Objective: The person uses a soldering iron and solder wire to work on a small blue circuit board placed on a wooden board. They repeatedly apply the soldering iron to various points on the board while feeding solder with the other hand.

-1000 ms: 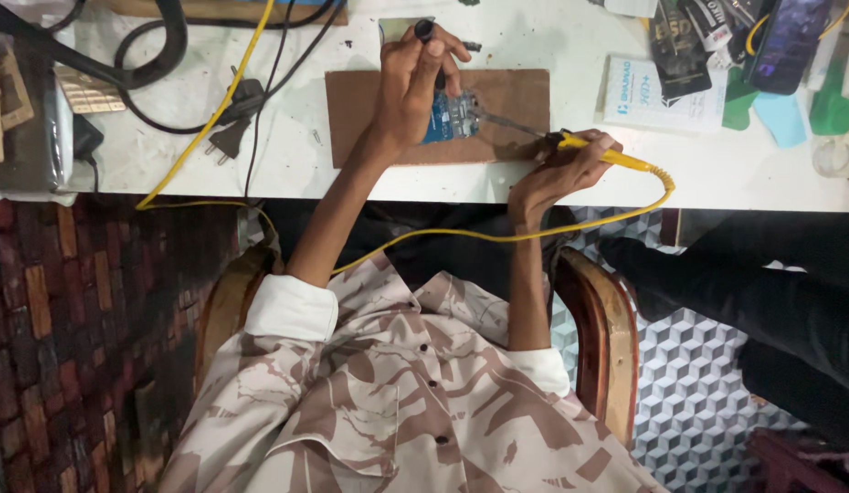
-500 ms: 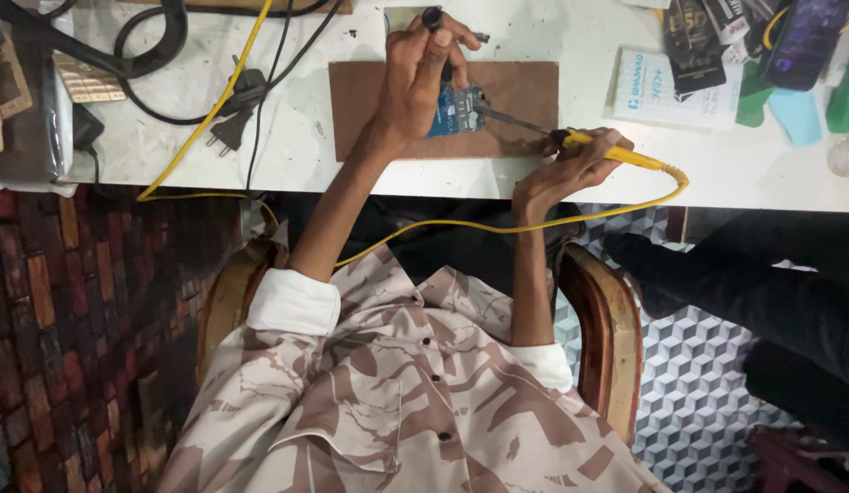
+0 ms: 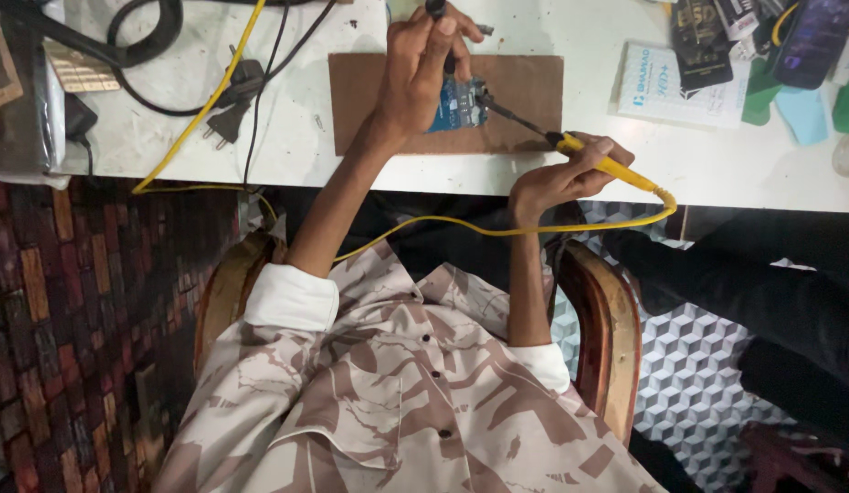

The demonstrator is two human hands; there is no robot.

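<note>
A small blue circuit board (image 3: 457,103) lies on a brown cardboard sheet (image 3: 525,82) on the white table (image 3: 287,155). My left hand (image 3: 415,68) rests over the board's left part and grips a slim dark tool (image 3: 435,9) that sticks up past the fingers. My right hand (image 3: 561,173), at the table's near edge, holds a yellow-handled soldering iron (image 3: 607,164) like a pen. Its dark metal tip (image 3: 497,108) reaches the board's right edge. The iron's yellow cord (image 3: 497,228) loops down under the table edge.
A black plug and black cables (image 3: 228,91) lie at the left, crossed by a yellow cable (image 3: 219,87). A white box (image 3: 666,87), dark packets and green and blue items sit at the right. Wooden chair arms (image 3: 611,319) flank me. Another person's dark-clad leg (image 3: 762,292) is at the right.
Both hands keep their grips and places over the board. Only the view has shifted slightly.
</note>
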